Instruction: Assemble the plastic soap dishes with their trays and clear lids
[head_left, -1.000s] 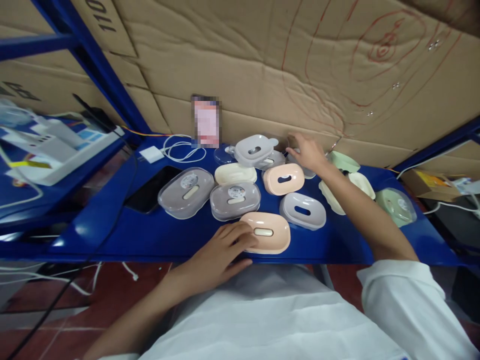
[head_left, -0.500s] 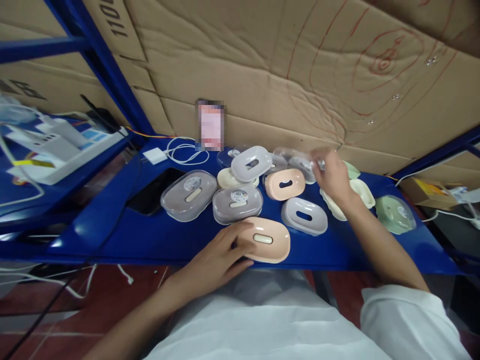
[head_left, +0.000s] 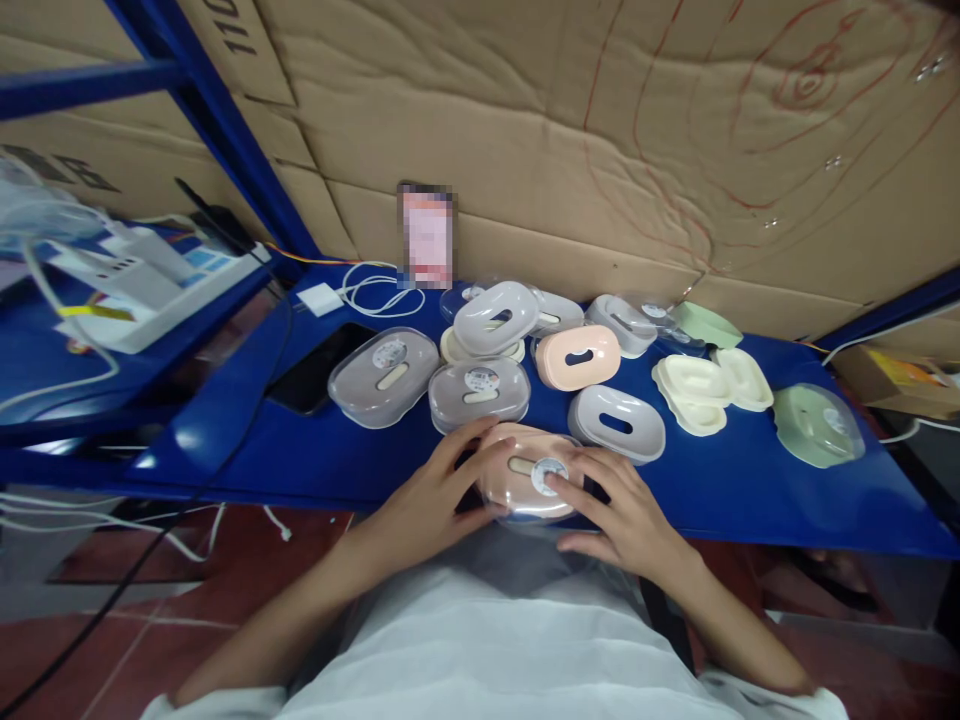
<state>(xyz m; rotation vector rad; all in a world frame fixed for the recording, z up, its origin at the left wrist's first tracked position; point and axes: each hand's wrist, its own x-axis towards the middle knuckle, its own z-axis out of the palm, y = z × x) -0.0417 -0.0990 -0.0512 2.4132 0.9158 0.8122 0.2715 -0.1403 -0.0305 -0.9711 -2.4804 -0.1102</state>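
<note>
A pink oval soap dish (head_left: 495,455) sits at the table's front edge, with a clear lid (head_left: 525,500) bearing a round sticker over it. My left hand (head_left: 431,490) grips the dish and lid at the left side, fingers curved around the rim. On the right side, my right hand (head_left: 622,505) holds the lid, one fingertip on the sticker. Whether the lid is fully seated cannot be made out. Just behind stand a lidded grey soap dish (head_left: 480,392), a pink slotted piece (head_left: 579,357) and a grey slotted piece (head_left: 619,425).
Another lidded grey dish (head_left: 384,378) and a dark phone (head_left: 322,370) lie left. Cream pieces (head_left: 694,385) and a lidded green dish (head_left: 817,425) lie right. A charger (head_left: 321,299) with cable is at the back. Cardboard (head_left: 525,130) walls the rear.
My right hand has come from the back right of the table to the pink dish, bringing a clear lid over it. My left hand stays at the dish's left side.
</note>
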